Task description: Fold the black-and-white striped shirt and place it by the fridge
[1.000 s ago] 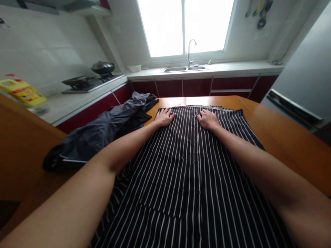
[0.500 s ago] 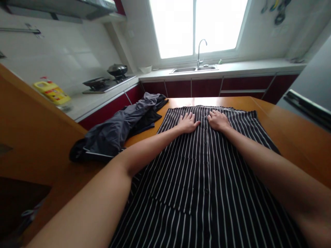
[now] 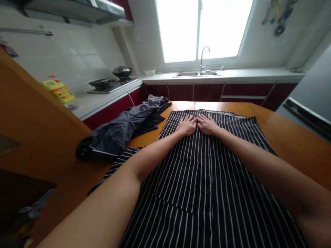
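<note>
A black garment with white stripes [image 3: 181, 179], buttoned down the middle and looking like a shirt, lies spread flat on the wooden table. Near its far edge my left hand [image 3: 186, 126] rests flat on the cloth with the fingers stretched out. My right hand [image 3: 206, 124] lies flat right beside it, over the row of buttons, and the fingertips of the two hands nearly meet. Neither hand grips the fabric. A striped sleeve [image 3: 111, 172] sticks out to the left, partly hidden behind my left arm.
Grey and black clothes [image 3: 121, 127] lie heaped on the left of the wooden table [image 3: 289, 144]. Beyond stand a counter with a sink [image 3: 187, 74], a stove with a wok [image 3: 122, 71], and a yellow jug [image 3: 59, 90]. A fridge [image 3: 310, 89] is at the right.
My right hand has moved left across the buttons to my left hand, its fingers going from curled to stretched out. The camera view has shifted slightly.
</note>
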The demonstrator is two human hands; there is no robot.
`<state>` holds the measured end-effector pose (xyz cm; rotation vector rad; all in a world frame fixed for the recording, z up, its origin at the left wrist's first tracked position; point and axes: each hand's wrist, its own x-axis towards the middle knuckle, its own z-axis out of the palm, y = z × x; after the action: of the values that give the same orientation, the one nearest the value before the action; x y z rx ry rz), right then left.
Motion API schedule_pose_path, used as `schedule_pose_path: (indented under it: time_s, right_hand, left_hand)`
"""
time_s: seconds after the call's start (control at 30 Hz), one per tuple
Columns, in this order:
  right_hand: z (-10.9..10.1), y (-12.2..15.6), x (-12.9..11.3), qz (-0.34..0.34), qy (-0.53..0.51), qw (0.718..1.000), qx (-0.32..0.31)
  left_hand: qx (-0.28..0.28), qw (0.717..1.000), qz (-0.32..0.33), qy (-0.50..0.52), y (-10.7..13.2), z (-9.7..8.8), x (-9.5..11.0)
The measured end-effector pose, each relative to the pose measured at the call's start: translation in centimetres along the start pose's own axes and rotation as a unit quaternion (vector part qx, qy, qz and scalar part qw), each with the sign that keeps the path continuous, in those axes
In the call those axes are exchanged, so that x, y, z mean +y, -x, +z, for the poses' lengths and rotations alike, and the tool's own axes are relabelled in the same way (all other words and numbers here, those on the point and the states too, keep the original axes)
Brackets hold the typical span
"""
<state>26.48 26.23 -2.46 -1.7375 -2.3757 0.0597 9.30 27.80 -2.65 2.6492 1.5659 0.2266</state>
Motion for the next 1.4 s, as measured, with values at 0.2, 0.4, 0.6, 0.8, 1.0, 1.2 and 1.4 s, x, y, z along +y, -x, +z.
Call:
schedule_pose_path:
  time_s: [0.2,0.4,0.6,0.8,1.0,1.2,1.4]
  right_hand:
    - [0.8,-1.4,2.2,0.047,-0.024,0.998,-0.041]
    - [0.0,-1.6,4.2,0.123,-0.057,0.991,-0.005]
    - [-0.3,-1.0,4.4,0.147,-0.04,0.988,-0.012]
    - [-1.6,1.7,8.5,0.164,0.01,0.984,0.062]
    - [-4.2,8.3,17.8,0.289,0.049,0.956,0.031]
    - [-6.6,12.1,20.2,0.411,0.033,0.894,0.179]
    - [-4.5,11.0,15.9,0.184,0.01,0.983,-0.006]
  left_hand:
    - [0.005,1.0,0.001,-0.007,0.1,0.0,0.0]
    - [0.002,1.0,-0.004,-0.009,0.2,-0.3,0.2]
    - [-0.005,1.0,-0.009,-0.004,0.3,-0.8,0.4]
    - [-0.015,1.0,-0.011,-0.011,0.0,-0.9,0.2]
    - [-0.009,1.0,-0.008,-0.018,-0.2,-0.9,0.1]
    - [-0.013,0.999,-0.009,-0.036,-0.7,-0.7,-0.1]
    - [-0.011,0.999,-0.013,-0.034,0.1,-1.0,0.2]
